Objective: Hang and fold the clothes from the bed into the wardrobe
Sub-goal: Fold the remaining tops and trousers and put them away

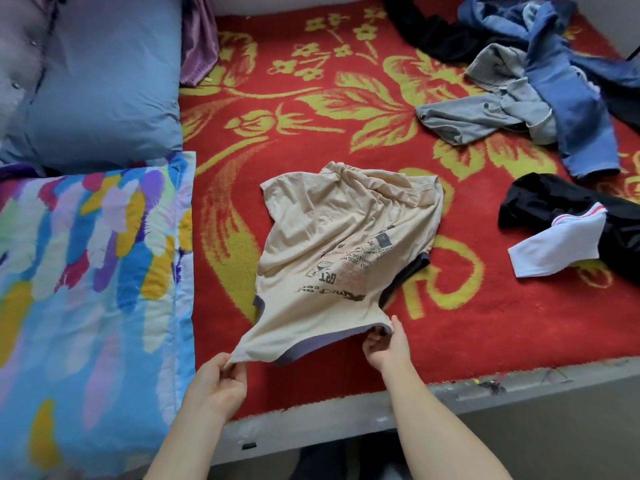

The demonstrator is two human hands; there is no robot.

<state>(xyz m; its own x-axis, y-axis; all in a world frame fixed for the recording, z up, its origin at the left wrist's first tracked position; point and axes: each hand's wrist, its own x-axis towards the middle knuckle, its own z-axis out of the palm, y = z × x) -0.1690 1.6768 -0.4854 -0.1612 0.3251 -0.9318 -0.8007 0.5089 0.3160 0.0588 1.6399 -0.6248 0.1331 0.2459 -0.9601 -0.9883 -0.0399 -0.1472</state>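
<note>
1. Head view: the T-shirt (346, 258), beige with dark print, sits mid-bed on the red blanket (311, 133), neck end nearest the person.
2. Left hand (221, 379): fingers and thumb curled, pinching the shirt's near left corner, and the cloth is drawn taut up to it.
3. Right hand (386, 348): thumb up, fingers curled in, gripping the purple-trimmed neckline at its right end.
4. The shirt's far half lies crumpled on the blanket; the near edge is raised between the two hands.
5. Left side: a blue pillow (104, 81) at the top, and a multicoloured quilt (93, 271) just below it, touching.
6. A purple cloth (199, 43) shows just beside the pillow's far corner.
7. Far right: a heap with denim (568, 98) lying over a grey garment (485, 112), and black fabric (433, 32) behind them.
8. Right of the shirt, well apart: a black garment (554, 202) with a white piece (561, 244) lying over it.
</note>
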